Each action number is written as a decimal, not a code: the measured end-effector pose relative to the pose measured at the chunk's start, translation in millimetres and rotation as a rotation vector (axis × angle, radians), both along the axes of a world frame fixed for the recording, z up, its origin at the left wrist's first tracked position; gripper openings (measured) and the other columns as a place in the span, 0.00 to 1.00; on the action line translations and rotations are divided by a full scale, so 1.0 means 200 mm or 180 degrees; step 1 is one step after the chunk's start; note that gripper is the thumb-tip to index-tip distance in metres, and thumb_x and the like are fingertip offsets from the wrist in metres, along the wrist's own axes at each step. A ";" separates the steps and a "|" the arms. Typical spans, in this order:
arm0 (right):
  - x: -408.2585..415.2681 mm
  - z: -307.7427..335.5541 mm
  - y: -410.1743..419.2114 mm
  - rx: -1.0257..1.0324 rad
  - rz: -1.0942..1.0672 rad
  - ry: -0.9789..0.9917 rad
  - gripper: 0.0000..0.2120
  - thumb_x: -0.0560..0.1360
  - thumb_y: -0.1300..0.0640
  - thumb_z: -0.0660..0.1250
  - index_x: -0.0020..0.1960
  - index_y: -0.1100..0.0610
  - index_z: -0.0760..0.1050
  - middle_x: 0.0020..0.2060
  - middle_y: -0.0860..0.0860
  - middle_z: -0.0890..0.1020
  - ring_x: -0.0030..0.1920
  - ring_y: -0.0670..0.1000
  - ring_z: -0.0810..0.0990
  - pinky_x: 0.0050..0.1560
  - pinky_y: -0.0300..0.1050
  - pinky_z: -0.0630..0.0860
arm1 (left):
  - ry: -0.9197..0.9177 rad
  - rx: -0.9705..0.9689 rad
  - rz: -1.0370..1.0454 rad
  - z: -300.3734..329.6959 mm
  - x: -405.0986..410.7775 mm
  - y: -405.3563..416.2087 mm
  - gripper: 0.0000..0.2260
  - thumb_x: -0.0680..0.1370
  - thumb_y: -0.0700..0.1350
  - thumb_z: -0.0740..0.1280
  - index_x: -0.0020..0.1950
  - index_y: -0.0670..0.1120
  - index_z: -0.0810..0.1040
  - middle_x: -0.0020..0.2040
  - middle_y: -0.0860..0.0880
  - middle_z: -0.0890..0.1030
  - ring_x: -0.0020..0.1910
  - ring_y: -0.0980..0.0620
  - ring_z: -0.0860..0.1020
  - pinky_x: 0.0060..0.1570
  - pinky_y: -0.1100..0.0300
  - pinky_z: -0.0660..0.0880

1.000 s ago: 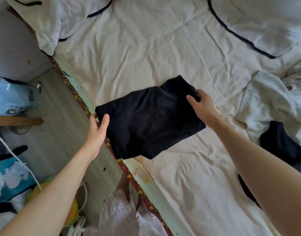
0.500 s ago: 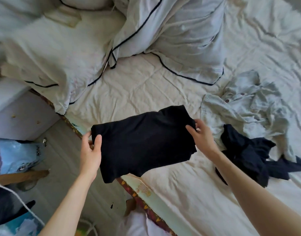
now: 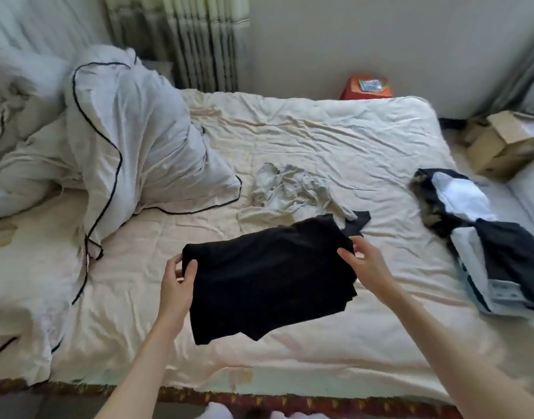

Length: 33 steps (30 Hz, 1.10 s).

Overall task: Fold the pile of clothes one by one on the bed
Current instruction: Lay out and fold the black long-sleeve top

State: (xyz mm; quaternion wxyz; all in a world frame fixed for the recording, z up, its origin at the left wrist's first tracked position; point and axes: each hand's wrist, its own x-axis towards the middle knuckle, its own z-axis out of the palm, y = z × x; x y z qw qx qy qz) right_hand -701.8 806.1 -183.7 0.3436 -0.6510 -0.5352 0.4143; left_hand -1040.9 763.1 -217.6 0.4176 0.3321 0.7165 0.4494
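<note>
Bed (image 3: pixel 289 140) with rumpled cream sheet. Folded black garment (image 3: pixel 268 279) held above the sheet, mid-bed. Left hand (image 3: pixel 176 287) pinches its left edge; right hand (image 3: pixel 365 267) grips its right edge. Crumpled pale shirt (image 3: pixel 289 192) lies just beyond.

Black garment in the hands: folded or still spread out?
Folded. The black garment is a compact rectangle with layered edges at its right side, gripped by the left hand and right hand above the bed.
</note>
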 end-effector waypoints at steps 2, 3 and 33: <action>0.17 0.05 -0.18 0.0063 -0.0389 0.0007 0.07 0.77 0.61 0.66 0.42 0.51 0.75 0.34 0.44 0.77 0.36 0.42 0.78 0.36 0.34 0.73 | -0.0065 0.0056 -0.0330 0.06 0.16 0.02 0.09 0.80 0.52 0.62 0.60 0.55 0.69 0.49 0.50 0.75 0.46 0.54 0.76 0.38 0.63 0.71; 0.25 0.07 -0.27 0.0099 -0.0595 0.0026 0.07 0.77 0.62 0.66 0.42 0.51 0.75 0.33 0.44 0.78 0.35 0.41 0.78 0.35 0.32 0.73 | -0.0082 0.0088 -0.0521 0.08 0.24 0.03 0.09 0.80 0.52 0.62 0.59 0.55 0.69 0.50 0.49 0.76 0.47 0.52 0.76 0.39 0.61 0.72; 2.62 0.10 -2.35 0.0357 -0.3916 0.0060 0.04 0.75 0.60 0.68 0.45 0.52 0.78 0.41 0.49 0.81 0.41 0.44 0.78 0.37 0.27 0.72 | -0.0069 0.0250 -0.3684 0.14 3.41 -0.71 0.13 0.79 0.51 0.65 0.63 0.50 0.72 0.46 0.42 0.77 0.43 0.46 0.78 0.39 0.59 0.74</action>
